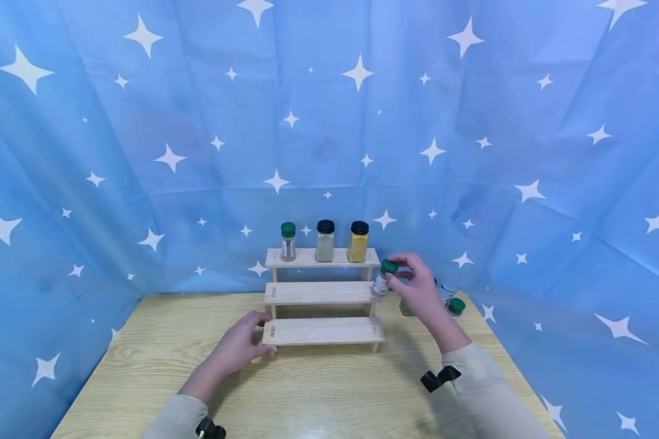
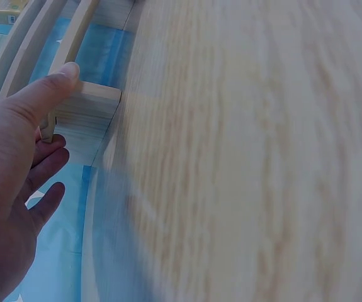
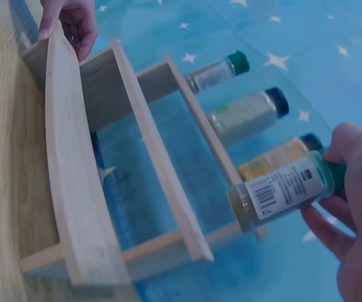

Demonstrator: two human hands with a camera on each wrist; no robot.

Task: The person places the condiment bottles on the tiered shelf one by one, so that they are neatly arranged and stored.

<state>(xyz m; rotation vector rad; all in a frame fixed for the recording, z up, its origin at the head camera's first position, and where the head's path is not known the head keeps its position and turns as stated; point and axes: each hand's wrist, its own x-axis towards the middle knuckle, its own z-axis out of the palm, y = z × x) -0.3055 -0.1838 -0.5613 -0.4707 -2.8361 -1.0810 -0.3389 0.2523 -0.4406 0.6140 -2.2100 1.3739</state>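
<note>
My right hand [image 1: 419,288] pinches a spice jar [image 3: 282,194] by its green cap, with the labelled glass body tilted. In the head view this jar overlaps the right end of the middle tier of a three-step wooden rack [image 1: 324,331]. My left hand [image 1: 241,344] grips the left end of the rack's lowest tier, its thumb along the front edge and its fingers behind. Along the top tier stand a green-capped jar [image 1: 288,241], a black-capped jar with pale green contents [image 1: 325,241] and a black-capped yellow jar [image 1: 358,242].
Behind my right hand, several more jars are on the table, partly hidden; one has a green cap [image 1: 457,306]. A blue curtain with white stars [image 1: 329,146] hangs around the back and sides of the wood-grain table [image 1: 318,390].
</note>
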